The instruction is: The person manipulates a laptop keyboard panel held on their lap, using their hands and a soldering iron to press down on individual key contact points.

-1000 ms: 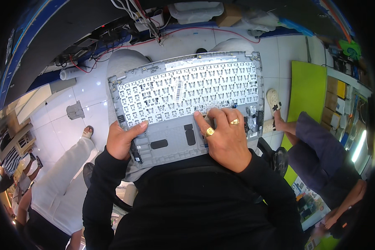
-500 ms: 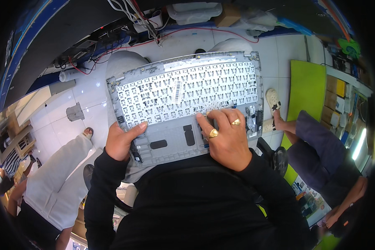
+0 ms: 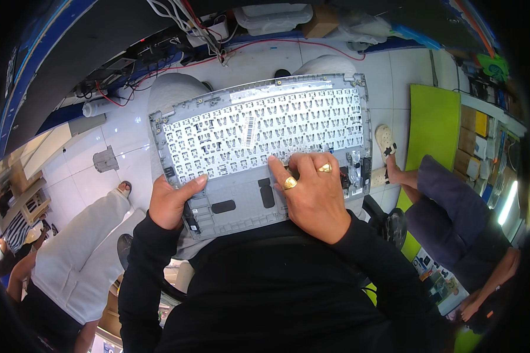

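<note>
A grey laptop palmrest case [image 3: 244, 207] lies inner side up across my lap, tilted a little. Set into its far part is a silver keyboard backplate [image 3: 300, 120] with rows of small cut-outs and a white barcode label [image 3: 249, 132]. My left hand [image 3: 174, 200] is closed on the case's near left edge, thumb on top. My right hand [image 3: 312, 191], with two gold rings, rests over the backplate's near edge. Its index finger reaches out to the plate; the other fingers bend down onto it, their tips partly hidden. I see nothing held in it.
To the left stands a person in light grey trousers [image 3: 85, 259]; on the right sits another in dark shorts [image 3: 447, 217], beside a green panel [image 3: 433, 123]. Cables [image 3: 188, 23] hang from the bench ahead. A red wire [image 3: 277, 40] crosses the tiled floor.
My right hand has slid slightly left along the backplate's near edge, its index finger moving with it. My left hand keeps its grip on the case, which has barely shifted.
</note>
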`<state>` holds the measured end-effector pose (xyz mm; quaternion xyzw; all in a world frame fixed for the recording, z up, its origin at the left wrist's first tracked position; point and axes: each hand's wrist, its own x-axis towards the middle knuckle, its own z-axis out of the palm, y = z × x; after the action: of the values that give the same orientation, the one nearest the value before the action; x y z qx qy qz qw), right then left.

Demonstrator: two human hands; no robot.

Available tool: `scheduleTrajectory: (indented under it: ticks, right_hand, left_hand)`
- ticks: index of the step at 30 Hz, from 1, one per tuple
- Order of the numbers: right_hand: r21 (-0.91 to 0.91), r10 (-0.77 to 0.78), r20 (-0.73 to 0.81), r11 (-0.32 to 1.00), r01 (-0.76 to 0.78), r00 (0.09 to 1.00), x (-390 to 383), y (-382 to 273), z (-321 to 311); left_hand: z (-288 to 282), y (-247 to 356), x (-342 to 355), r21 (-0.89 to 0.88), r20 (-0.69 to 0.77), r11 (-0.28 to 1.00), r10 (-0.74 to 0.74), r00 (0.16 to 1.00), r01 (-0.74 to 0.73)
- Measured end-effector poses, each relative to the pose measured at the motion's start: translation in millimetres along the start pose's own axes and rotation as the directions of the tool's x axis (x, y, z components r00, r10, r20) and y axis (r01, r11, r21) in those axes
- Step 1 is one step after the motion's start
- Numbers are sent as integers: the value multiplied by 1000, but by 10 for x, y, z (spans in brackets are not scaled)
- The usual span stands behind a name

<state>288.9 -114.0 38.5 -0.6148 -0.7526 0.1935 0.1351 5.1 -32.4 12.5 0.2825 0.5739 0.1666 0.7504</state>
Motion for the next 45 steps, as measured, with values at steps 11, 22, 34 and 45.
scheduleTrajectory:
  ticks: [11,22,34,45]
  right_hand:
    - [7,12,-76,1000,-11,997,251,57,-44]
    - [-82,-29,-30,996,26,999,334,61,14]
    - [-36,-142,-88,990,139,986,450,-40,65]
    - [-102,-171,-2,980,170,985,457,-121,113]
  left_hand:
    - [-25,-27,25,-29,21,999,30,999,-30]
    - [-38,-40,38,-29,24,999,39,999,-38]
    - [-13,35,-2,8,43,998,60,997,-60]
    - [-11,56,2,40,59,997,68,996,-71]
